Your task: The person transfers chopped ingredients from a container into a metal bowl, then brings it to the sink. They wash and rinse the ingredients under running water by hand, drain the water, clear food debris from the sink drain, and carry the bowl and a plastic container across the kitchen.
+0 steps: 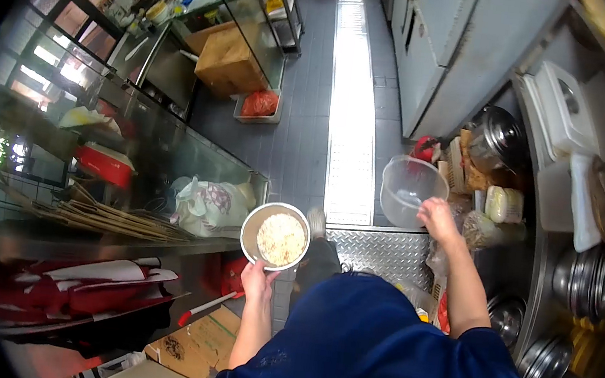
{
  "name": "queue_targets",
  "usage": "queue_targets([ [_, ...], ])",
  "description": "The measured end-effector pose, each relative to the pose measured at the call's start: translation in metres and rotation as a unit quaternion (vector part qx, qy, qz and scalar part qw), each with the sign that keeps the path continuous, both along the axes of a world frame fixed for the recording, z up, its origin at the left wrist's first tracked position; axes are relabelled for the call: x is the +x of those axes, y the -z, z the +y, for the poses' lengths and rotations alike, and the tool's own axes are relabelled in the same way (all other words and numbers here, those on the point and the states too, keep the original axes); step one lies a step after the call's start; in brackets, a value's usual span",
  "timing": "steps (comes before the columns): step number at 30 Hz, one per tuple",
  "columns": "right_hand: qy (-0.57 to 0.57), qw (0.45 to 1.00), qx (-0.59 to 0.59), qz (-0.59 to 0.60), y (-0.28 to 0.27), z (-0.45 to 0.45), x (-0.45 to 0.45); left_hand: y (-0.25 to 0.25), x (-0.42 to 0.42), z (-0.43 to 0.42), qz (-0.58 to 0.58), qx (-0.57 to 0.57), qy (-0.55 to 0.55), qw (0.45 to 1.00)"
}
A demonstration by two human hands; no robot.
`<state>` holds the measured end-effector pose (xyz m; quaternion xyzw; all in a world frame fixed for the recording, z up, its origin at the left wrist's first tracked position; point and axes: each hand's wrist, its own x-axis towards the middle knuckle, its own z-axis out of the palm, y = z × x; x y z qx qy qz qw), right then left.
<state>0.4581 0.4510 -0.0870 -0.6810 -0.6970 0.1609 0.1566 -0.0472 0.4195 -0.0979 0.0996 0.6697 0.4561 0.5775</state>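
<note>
My left hand (256, 279) is closed on the near rim of a round metal pot (247, 233). Pale, crumbly food (282, 240) lies inside the pot, which I see from above. On the other side, my right hand (436, 218) grips the right edge of a clear plastic container (400, 193), and the floor shows through its wall. The container looks empty. Pot and container are held apart, one on each side of my body, with the metal floor strip between them.
A glass-fronted counter (214, 242) with a white bag (212, 205) runs along the left. Shelves with steel bowls (585, 281) and a lidded pot (501, 137) line the right. Ahead are a cardboard box (231, 60), a red-bagged bin (260, 103) and a large fridge (437, 55).
</note>
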Motion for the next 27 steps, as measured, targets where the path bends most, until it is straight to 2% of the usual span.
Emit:
queue_targets([
  [6, 0.049, 0.999, 0.016, 0.004, -0.001, 0.143, -0.007, 0.028, -0.014, 0.168, 0.008, 0.003, 0.024, 1.0],
  [10, 0.089, 0.996, 0.022, -0.007, -0.008, 0.219, -0.005, 0.015, -0.006, 0.302, 0.014, -0.008, 0.097, 0.995],
  [16, 0.118, 0.992, 0.03, 0.013, -0.022, 0.331, 0.003, -0.001, 0.041, 0.49, 0.005, 0.037, 0.202, 0.979],
  [25, 0.082, 0.994, 0.077, 0.007, 0.003, 0.56, 0.076, -0.005, 0.145, 0.701, -0.042, 0.042, 0.181, 0.982],
  [27, 0.074, 0.994, 0.066, 0.045, 0.012, 0.617, 0.097, -0.002, 0.157, 0.736, -0.036, 0.032, 0.16, 0.986],
])
